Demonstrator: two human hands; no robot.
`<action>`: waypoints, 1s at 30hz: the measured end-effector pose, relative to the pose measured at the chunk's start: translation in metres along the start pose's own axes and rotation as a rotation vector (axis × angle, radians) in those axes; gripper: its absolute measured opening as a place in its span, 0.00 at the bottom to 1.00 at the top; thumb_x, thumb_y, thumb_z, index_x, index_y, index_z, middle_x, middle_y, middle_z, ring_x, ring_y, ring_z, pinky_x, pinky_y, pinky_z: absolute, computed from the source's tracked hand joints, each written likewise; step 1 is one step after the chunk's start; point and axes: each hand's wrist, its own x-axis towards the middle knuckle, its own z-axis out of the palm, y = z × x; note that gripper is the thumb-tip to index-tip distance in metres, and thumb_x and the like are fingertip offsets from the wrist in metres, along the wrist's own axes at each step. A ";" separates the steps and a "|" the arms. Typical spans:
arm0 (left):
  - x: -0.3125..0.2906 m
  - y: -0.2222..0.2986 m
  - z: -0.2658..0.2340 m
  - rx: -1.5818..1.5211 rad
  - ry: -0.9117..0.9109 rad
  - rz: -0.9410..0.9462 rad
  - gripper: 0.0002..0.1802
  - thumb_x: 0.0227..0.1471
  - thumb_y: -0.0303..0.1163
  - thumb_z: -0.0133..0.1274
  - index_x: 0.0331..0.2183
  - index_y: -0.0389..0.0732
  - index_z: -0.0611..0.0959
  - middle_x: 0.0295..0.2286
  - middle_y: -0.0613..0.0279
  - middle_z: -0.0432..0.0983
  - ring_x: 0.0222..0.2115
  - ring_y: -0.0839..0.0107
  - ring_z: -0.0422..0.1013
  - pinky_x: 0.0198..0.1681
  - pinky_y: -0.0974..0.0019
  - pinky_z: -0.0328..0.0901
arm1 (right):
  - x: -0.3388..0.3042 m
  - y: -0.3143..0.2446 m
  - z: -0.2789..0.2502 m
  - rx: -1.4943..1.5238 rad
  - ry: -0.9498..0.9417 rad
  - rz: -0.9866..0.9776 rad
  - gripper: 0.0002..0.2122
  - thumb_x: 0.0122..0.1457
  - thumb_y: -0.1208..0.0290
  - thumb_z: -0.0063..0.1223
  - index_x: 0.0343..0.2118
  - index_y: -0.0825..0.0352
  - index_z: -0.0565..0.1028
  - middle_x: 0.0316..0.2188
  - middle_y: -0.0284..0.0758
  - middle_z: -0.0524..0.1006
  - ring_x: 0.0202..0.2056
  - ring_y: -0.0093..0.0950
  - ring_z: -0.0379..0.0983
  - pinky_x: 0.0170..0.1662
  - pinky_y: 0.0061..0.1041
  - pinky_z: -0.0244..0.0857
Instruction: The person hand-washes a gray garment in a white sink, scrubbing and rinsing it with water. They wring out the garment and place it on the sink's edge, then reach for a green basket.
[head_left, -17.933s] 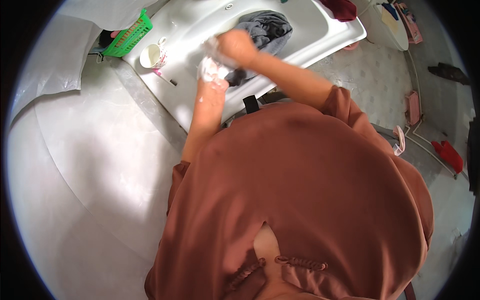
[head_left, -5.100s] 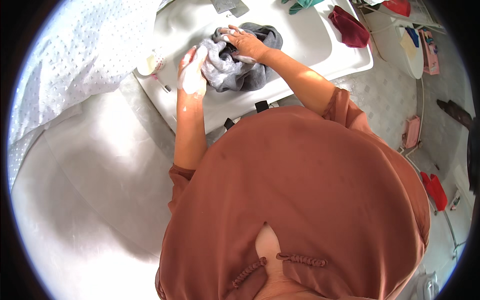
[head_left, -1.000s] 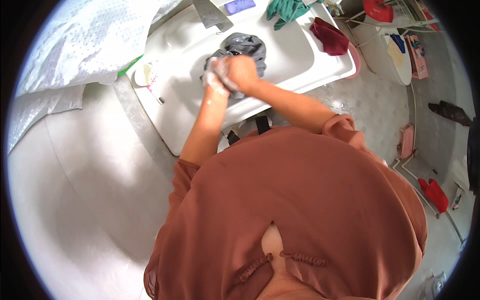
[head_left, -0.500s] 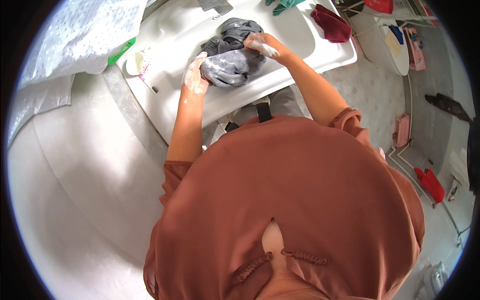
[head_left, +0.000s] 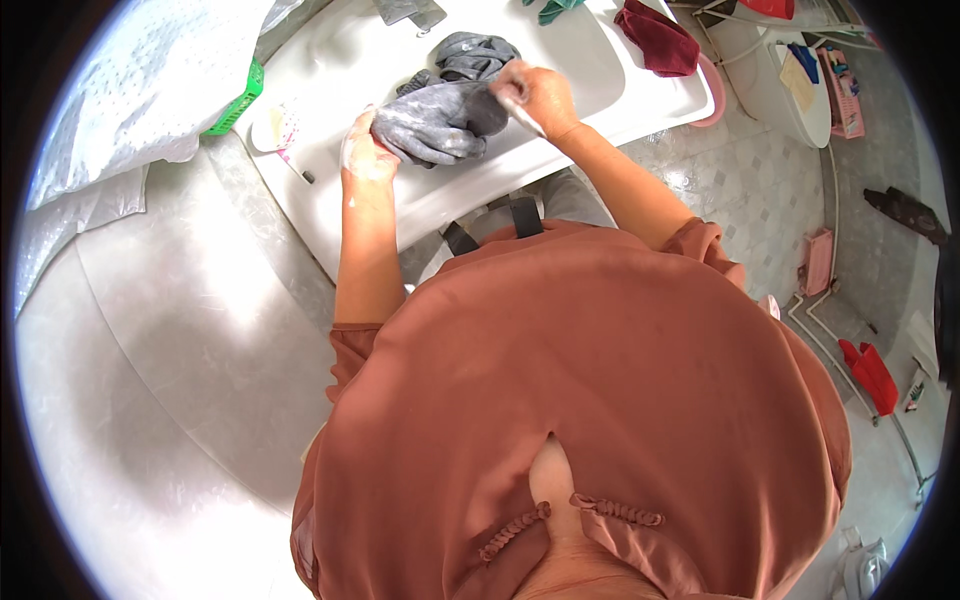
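A wet grey cloth garment [head_left: 440, 122], streaked with white suds, lies bunched over the near rim of a white sink [head_left: 345, 75]. My left hand [head_left: 368, 150], lathered with foam, grips the garment's left end. At its other side, the curled fingers of my right hand [head_left: 541, 98] close on the garment's edge; foam shows along that hand too. Behind, more of the grey fabric is heaped inside the basin. Exactly what kind of garment it is cannot be made out.
On the sink's left ledge sits a small white cup or dish [head_left: 268, 130], with a pink-and-black brush-like item [head_left: 298, 170] beside it. Dark red cloth [head_left: 657, 38] hangs at the right rim, above a pink basin [head_left: 712, 92]. Green cloth [head_left: 556, 10] lies at the back.
Both hands have shifted: the left moved a little left with the garment, and the right turned from a flatter pose to curled fingers. The near part of the garment is pulled leftward.
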 end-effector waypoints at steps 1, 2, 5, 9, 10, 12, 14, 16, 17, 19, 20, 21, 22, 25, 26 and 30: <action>-0.003 0.003 0.000 -0.038 0.007 -0.003 0.17 0.60 0.33 0.42 0.45 0.29 0.71 0.43 0.46 0.73 0.44 0.55 0.71 0.52 0.53 0.65 | -0.002 0.010 0.012 0.046 -0.072 -0.099 0.09 0.53 0.57 0.54 0.28 0.55 0.80 0.25 0.36 0.78 0.30 0.40 0.75 0.38 0.37 0.70; -0.008 0.006 0.004 -0.077 0.012 -0.004 0.16 0.61 0.33 0.42 0.45 0.31 0.71 0.43 0.47 0.73 0.43 0.55 0.72 0.51 0.54 0.65 | -0.004 0.004 0.014 0.040 -0.305 -0.166 0.14 0.52 0.52 0.54 0.32 0.57 0.80 0.28 0.38 0.79 0.33 0.40 0.76 0.40 0.36 0.69; -0.018 0.008 0.019 -0.035 -0.015 0.009 0.19 0.62 0.34 0.39 0.47 0.27 0.69 0.46 0.43 0.71 0.49 0.52 0.68 0.56 0.51 0.60 | -0.020 0.001 0.045 -0.197 -0.387 -0.211 0.18 0.53 0.56 0.56 0.42 0.64 0.75 0.41 0.43 0.76 0.42 0.40 0.74 0.44 0.33 0.68; -0.039 0.029 0.019 -0.064 -0.154 0.053 0.15 0.61 0.32 0.42 0.45 0.32 0.71 0.43 0.49 0.73 0.46 0.56 0.69 0.52 0.54 0.63 | -0.007 0.026 0.043 0.769 -0.382 0.220 0.08 0.56 0.67 0.54 0.36 0.63 0.73 0.32 0.28 0.74 0.37 0.21 0.69 0.42 0.23 0.63; -0.039 0.035 0.007 -0.071 -0.220 0.074 0.14 0.60 0.32 0.43 0.44 0.34 0.72 0.41 0.52 0.74 0.43 0.58 0.71 0.50 0.56 0.65 | -0.006 0.017 0.028 0.875 -0.387 0.203 0.05 0.57 0.70 0.54 0.35 0.62 0.72 0.29 0.22 0.71 0.35 0.16 0.64 0.41 0.19 0.59; -0.086 0.044 0.045 -0.001 -0.191 0.210 0.10 0.58 0.27 0.48 0.42 0.34 0.75 0.38 0.56 0.73 0.42 0.64 0.70 0.48 0.61 0.65 | -0.004 0.004 -0.009 0.949 -0.308 0.164 0.04 0.58 0.71 0.52 0.35 0.61 0.72 0.30 0.22 0.70 0.34 0.16 0.64 0.40 0.18 0.57; -0.097 0.055 0.046 0.090 -0.181 0.385 0.09 0.56 0.23 0.50 0.40 0.33 0.76 0.37 0.57 0.73 0.41 0.66 0.70 0.48 0.62 0.65 | -0.002 -0.021 -0.045 1.121 -0.254 0.148 0.04 0.58 0.71 0.51 0.36 0.63 0.72 0.29 0.22 0.70 0.33 0.17 0.64 0.39 0.18 0.57; -0.106 0.056 0.055 0.104 -0.161 0.389 0.06 0.54 0.20 0.52 0.36 0.34 0.78 0.35 0.59 0.74 0.38 0.66 0.71 0.46 0.61 0.66 | 0.001 -0.014 -0.058 1.165 -0.219 0.163 0.06 0.57 0.72 0.52 0.36 0.63 0.71 0.27 0.23 0.70 0.31 0.16 0.62 0.37 0.18 0.56; -0.103 0.060 0.049 0.137 -0.153 0.399 0.06 0.53 0.20 0.52 0.36 0.34 0.78 0.35 0.59 0.74 0.37 0.66 0.72 0.46 0.61 0.67 | 0.003 -0.014 -0.063 1.106 -0.240 0.150 0.06 0.56 0.73 0.52 0.36 0.63 0.71 0.27 0.23 0.70 0.31 0.16 0.62 0.37 0.17 0.56; -0.084 0.056 0.029 0.197 -0.058 0.403 0.05 0.51 0.18 0.53 0.33 0.36 0.78 0.31 0.61 0.75 0.35 0.67 0.72 0.42 0.62 0.68 | 0.003 -0.005 -0.066 0.963 -0.305 0.178 0.07 0.54 0.75 0.52 0.36 0.62 0.70 0.27 0.23 0.69 0.31 0.15 0.62 0.38 0.17 0.57; -0.071 0.049 0.015 0.214 -0.015 0.364 0.06 0.50 0.18 0.54 0.33 0.37 0.78 0.32 0.61 0.75 0.35 0.67 0.72 0.42 0.62 0.69 | 0.002 0.006 -0.060 0.881 -0.351 0.212 0.07 0.53 0.76 0.52 0.35 0.62 0.70 0.27 0.23 0.68 0.32 0.15 0.62 0.39 0.17 0.57; -0.055 0.038 0.000 0.229 0.021 0.318 0.07 0.49 0.17 0.54 0.33 0.37 0.78 0.32 0.61 0.75 0.35 0.66 0.72 0.41 0.61 0.69 | 0.000 0.021 -0.055 0.792 -0.387 0.250 0.07 0.53 0.77 0.51 0.35 0.62 0.70 0.27 0.23 0.67 0.32 0.15 0.62 0.40 0.17 0.58; -0.043 0.026 -0.011 0.244 0.056 0.268 0.08 0.49 0.17 0.54 0.33 0.38 0.78 0.32 0.61 0.75 0.35 0.66 0.72 0.41 0.61 0.69 | -0.006 0.043 -0.047 0.717 -0.370 0.205 0.08 0.52 0.79 0.51 0.35 0.62 0.69 0.27 0.24 0.67 0.34 0.16 0.63 0.42 0.17 0.58; -0.033 0.009 -0.030 0.213 0.081 0.208 0.11 0.49 0.18 0.54 0.36 0.39 0.79 0.32 0.61 0.75 0.34 0.68 0.72 0.35 0.63 0.70 | -0.022 0.060 -0.043 0.619 -0.383 0.202 0.08 0.51 0.76 0.52 0.35 0.63 0.70 0.29 0.26 0.69 0.36 0.17 0.64 0.42 0.17 0.58; -0.033 0.009 -0.032 0.196 0.084 0.197 0.10 0.49 0.18 0.54 0.36 0.39 0.79 0.32 0.61 0.75 0.33 0.68 0.72 0.34 0.63 0.70 | -0.026 0.064 -0.043 0.591 -0.399 0.205 0.08 0.52 0.75 0.52 0.35 0.63 0.70 0.30 0.26 0.69 0.37 0.18 0.64 0.43 0.18 0.58; -0.024 0.000 -0.041 0.315 0.124 0.135 0.07 0.53 0.26 0.54 0.37 0.39 0.79 0.27 0.64 0.74 0.28 0.70 0.72 0.30 0.69 0.68 | -0.037 0.064 -0.052 0.629 -0.434 0.314 0.06 0.50 0.71 0.54 0.32 0.64 0.74 0.28 0.26 0.71 0.33 0.19 0.65 0.40 0.20 0.59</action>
